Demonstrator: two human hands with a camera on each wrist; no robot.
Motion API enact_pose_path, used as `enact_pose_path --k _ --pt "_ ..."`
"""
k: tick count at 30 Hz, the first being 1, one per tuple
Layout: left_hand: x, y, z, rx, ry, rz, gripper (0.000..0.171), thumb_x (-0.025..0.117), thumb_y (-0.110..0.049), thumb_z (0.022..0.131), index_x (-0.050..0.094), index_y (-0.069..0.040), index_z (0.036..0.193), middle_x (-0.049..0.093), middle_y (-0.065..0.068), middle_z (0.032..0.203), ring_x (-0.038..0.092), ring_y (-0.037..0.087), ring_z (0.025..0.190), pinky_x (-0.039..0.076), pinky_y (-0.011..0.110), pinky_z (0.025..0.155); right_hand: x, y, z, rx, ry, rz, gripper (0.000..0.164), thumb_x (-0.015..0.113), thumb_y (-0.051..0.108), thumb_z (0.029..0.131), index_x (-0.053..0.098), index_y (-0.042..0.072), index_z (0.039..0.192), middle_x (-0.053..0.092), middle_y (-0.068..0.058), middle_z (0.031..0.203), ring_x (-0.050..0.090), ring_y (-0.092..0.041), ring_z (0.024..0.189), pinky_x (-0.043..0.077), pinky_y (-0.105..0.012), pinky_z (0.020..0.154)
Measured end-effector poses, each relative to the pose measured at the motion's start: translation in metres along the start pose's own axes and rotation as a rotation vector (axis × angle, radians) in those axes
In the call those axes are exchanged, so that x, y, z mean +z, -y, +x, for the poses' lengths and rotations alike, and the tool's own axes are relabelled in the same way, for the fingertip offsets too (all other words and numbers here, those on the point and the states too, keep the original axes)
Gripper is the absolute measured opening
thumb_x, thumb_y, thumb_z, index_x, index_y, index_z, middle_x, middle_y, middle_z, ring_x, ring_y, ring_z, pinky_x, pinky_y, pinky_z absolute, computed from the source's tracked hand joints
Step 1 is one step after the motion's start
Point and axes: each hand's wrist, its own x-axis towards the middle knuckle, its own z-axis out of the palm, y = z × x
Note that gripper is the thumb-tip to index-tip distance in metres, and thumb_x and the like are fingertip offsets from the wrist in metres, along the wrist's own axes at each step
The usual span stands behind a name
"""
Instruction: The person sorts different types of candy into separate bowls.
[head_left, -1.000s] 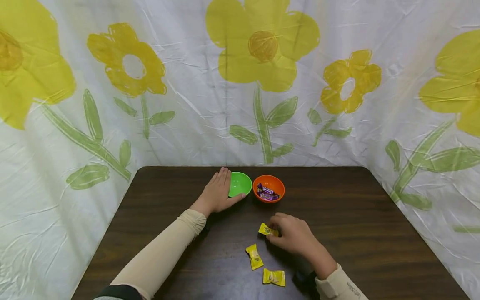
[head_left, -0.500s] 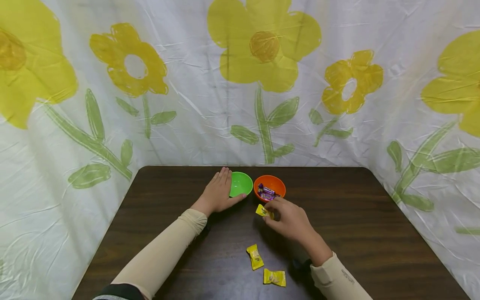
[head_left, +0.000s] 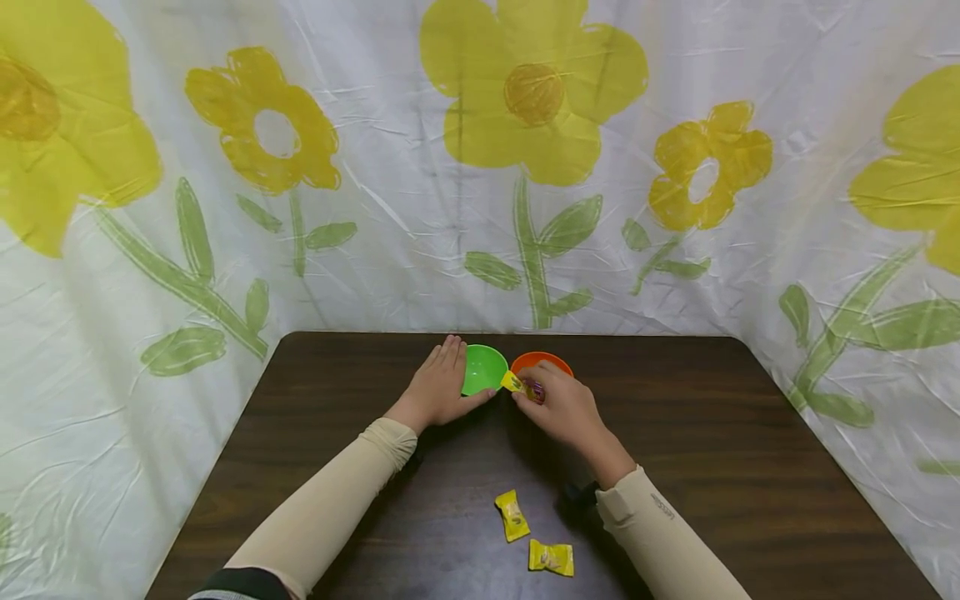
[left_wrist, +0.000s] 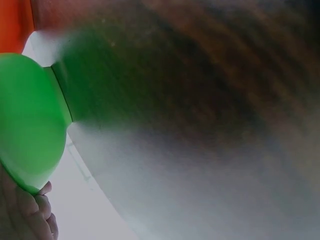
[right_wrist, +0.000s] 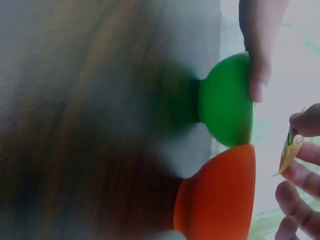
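Observation:
My right hand pinches a yellow-wrapped candy between thumb and fingers, close over the near left rim of the orange bowl. In the right wrist view the candy is above the bowls' rims. A purple-wrapped candy shows beside those fingers; the rest of that bowl's contents is hidden by the hand. My left hand rests against the left side of the green bowl, its fingers straight and together, its thumb along the near rim. No candy shows inside the green bowl.
Two more yellow-wrapped candies, one upright and one lying crosswise, lie on the dark wooden table nearer to me. The bowls stand side by side near the far edge. Behind hangs a white curtain with painted flowers.
My right hand has lifted the yellow candy off the table and carried it forward and slightly left to the bowls. My left hand has stayed at the green bowl.

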Motion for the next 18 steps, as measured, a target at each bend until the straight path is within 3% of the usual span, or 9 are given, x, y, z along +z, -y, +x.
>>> enact_pose_path --k 6,18 --pt "0.001 0.002 0.001 -0.002 -0.002 0.002 0.11 0.031 -0.081 0.101 0.014 0.005 0.168 0.016 0.026 0.176 0.008 0.036 0.167 0.015 0.048 0.136 0.007 0.005 0.018 0.007 0.007 0.026 0.022 0.078 0.032 0.097 0.079 0.018 0.114 0.067 0.003 0.1 0.059 -0.009 0.077 0.05 -0.029 0.06" --pt "0.001 0.001 0.0 0.009 -0.022 -0.008 0.108 0.033 -0.079 0.103 0.017 0.007 0.167 0.019 0.027 0.175 0.012 0.038 0.166 0.017 0.049 0.135 0.017 0.011 0.048 0.03 0.045 0.082 0.029 0.076 0.031 0.1 0.078 0.013 0.123 0.069 -0.002 0.109 0.066 -0.016 0.085 0.058 -0.037 0.073"
